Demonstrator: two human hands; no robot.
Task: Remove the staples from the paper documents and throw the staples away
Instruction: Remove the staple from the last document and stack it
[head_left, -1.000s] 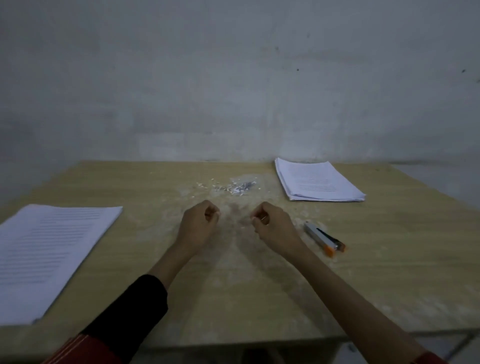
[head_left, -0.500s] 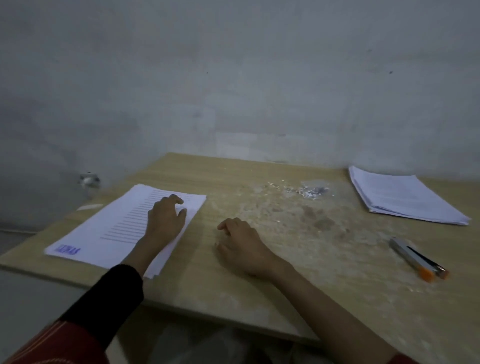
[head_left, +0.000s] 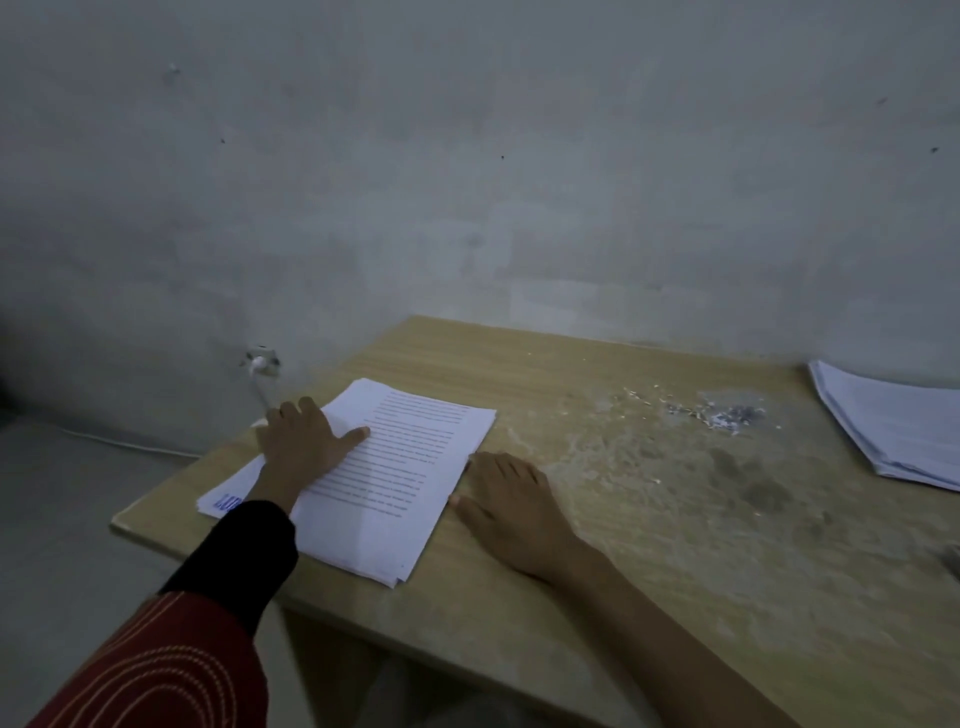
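Pressure is what this step wants, and not much of it. The left hand (head_left: 306, 441) lies flat and spread on the printed stack (head_left: 400, 467), thumb stretched across the lines of text, gripping nothing. The right hand (head_left: 511, 512) rests palm down on the surface (head_left: 675, 545) just right of that stack, fingers relaxed, with its thumb and fingertips touching the stack's right edge. From this, the step in hand looks like taking the next stapled document off the stack and bringing it in front of the body. To do it well, the left hand should press only lightly, so the lower sheets do not slide. The right thumb can then slip under the edge and peel up a single document, not several. The sheets are slightly fanned at the near corner, which should help. Where the staple sits in this stack I cannot tell; no glint shows on the top sheet. A small silvery scatter, which I take for pulled staples (head_left: 727, 415), lies well to the right of the printed stack, toward the wall (head_left: 519, 182). A second stack (head_left: 893, 426) lies farther right again, partly cut off by the frame. No bin shows, so the throwing away looks not yet done. Once a document is free, its stapled corner is best turned toward the working hand.
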